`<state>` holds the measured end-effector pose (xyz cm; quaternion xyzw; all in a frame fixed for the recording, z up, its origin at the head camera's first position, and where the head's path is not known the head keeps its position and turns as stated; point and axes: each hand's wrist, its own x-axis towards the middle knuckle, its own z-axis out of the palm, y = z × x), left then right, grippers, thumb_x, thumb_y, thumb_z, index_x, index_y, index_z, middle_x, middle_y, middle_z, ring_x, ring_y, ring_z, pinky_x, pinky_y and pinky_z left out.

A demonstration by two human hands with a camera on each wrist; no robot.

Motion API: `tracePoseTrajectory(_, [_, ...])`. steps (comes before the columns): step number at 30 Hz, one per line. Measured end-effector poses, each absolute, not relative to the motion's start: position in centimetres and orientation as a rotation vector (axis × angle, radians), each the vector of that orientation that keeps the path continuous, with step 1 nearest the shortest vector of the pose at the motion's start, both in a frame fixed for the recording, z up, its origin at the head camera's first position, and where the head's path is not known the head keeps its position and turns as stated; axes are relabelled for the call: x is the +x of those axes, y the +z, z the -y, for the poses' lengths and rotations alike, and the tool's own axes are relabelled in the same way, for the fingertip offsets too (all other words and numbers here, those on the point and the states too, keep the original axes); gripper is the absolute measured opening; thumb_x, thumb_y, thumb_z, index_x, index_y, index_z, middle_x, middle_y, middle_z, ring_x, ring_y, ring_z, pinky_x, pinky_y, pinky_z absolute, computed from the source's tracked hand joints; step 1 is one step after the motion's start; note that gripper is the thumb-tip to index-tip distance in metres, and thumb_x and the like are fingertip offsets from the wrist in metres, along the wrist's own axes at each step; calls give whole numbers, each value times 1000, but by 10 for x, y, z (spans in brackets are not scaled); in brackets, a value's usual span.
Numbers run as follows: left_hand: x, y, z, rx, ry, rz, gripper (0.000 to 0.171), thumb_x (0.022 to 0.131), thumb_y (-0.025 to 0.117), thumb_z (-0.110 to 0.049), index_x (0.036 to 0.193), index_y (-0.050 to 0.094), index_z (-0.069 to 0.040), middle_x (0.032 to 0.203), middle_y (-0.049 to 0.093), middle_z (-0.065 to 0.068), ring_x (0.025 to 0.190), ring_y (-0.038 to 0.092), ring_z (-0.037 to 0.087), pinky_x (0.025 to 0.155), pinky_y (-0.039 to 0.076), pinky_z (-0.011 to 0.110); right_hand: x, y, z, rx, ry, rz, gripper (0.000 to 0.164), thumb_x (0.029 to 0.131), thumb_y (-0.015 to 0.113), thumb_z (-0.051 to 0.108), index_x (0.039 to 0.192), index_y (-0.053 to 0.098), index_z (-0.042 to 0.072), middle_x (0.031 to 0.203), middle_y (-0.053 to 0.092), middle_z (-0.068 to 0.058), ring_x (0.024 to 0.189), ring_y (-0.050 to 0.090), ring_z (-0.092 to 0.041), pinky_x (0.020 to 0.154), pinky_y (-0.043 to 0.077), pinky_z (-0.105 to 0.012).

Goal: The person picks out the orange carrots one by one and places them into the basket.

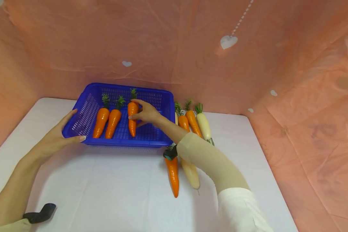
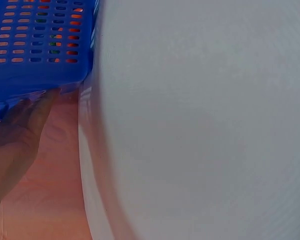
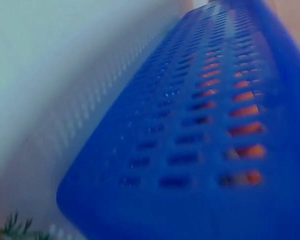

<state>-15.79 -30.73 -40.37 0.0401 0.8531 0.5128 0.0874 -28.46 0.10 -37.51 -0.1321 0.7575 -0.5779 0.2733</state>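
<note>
A blue plastic basket point(image 1: 127, 142) with slotted walls stands at the back of the table. My left hand point(image 1: 55, 137) grips its front left corner, thumb at the front rim and fingers along the left side; the left wrist view shows the hand point(image 2: 17, 145) at the rim. Inside the basket, my right hand point(image 1: 147, 113) holds an orange carrot point(image 1: 132, 111) with a green top, upper end toward the back wall. Left of it, a second carrot point(image 1: 113, 123) and a third carrot point(image 1: 101, 121) lie side by side. In the right wrist view the basket wall point(image 3: 175, 150) hides the hand.
Right of the basket lie more carrots point(image 1: 193, 122) and a white radish point(image 1: 203, 125), partly behind my right forearm. Nearer the front are a carrot point(image 1: 173, 175) and a pale radish point(image 1: 192, 174). An orange cloth point(image 1: 174, 42) hangs behind the white table point(image 1: 110, 193).
</note>
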Motion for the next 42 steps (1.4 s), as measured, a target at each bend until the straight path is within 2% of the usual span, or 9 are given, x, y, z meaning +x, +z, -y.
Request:
tracePoseTrajectory(5, [-158, -404, 306, 133, 1542, -2535, 98, 94, 68, -23, 159, -5, -38, 165, -12, 17, 146, -11, 51, 108, -7, 75, -284, -386, 13, -314, -1534, -2044, 78, 88, 73, -1, 154, 37, 18, 128, 54, -23, 92, 68, -33, 74, 60, -51])
tracePoseTrajectory(17, [-158, -400, 305, 149, 1540, -2538, 99, 94, 68, -23, 159, -5, -39, 164, -11, 19, 145, -10, 52, 109, -7, 75, -283, -406, 36, -337, -1446, -2096, 80, 85, 75, -1, 154, 40, 21, 132, 54, -23, 87, 69, -30, 66, 62, -44])
tracePoseTrajectory(24, [-157, -400, 308, 153, 1529, -2548, 99, 94, 68, -22, 159, -5, -38, 164, -12, 20, 145, -10, 52, 108, -7, 75, -282, -407, 37, -360, -1456, -2072, 86, 84, 77, -1, 155, 37, 26, 140, 53, -20, 88, 69, -25, 72, 61, -44])
tracePoseTrajectory(27, [-156, -401, 307, 148, 1531, -2546, 98, 94, 67, -22, 159, -6, -38, 164, -12, 18, 145, -11, 52, 108, -7, 76, -282, -405, 35, -381, -1435, -2065, 88, 84, 77, -1, 156, 34, 27, 144, 50, -21, 98, 68, -28, 76, 61, -44])
tracePoseTrajectory(31, [-156, -402, 307, 145, 1541, -2539, 98, 95, 67, -22, 159, -6, -38, 165, -12, 16, 145, -12, 51, 108, -9, 75, -285, -399, 26, -389, -1414, -2042, 89, 85, 75, -2, 157, 31, 26, 151, 38, -27, 112, 64, -36, 81, 60, -44])
tracePoseTrajectory(34, [-156, -401, 308, 149, 1530, -2548, 98, 95, 67, -22, 159, -5, -37, 164, -12, 18, 145, -12, 51, 107, -9, 75, -288, -393, 16, -429, -1392, -2066, 86, 86, 75, 0, 157, 32, 23, 153, 32, -29, 113, 63, -38, 81, 59, -45])
tracePoseTrajectory(39, [-157, -401, 308, 159, 1518, -2559, 98, 94, 67, -21, 159, -4, -36, 164, -11, 20, 145, -12, 51, 108, -9, 75, -292, -380, -8, -585, -1368, -2162, 80, 89, 74, 6, 156, 34, 22, 151, 39, -26, 103, 67, -40, 84, 58, -47])
tracePoseTrajectory(42, [-157, -402, 308, 156, 1534, -2550, 98, 94, 67, -20, 159, -4, -37, 164, -11, 19, 145, -13, 51, 108, -9, 75, -292, -370, -24, -628, -1418, -2158, 77, 91, 72, 8, 156, 35, 22, 151, 41, -23, 107, 66, -40, 87, 57, -47])
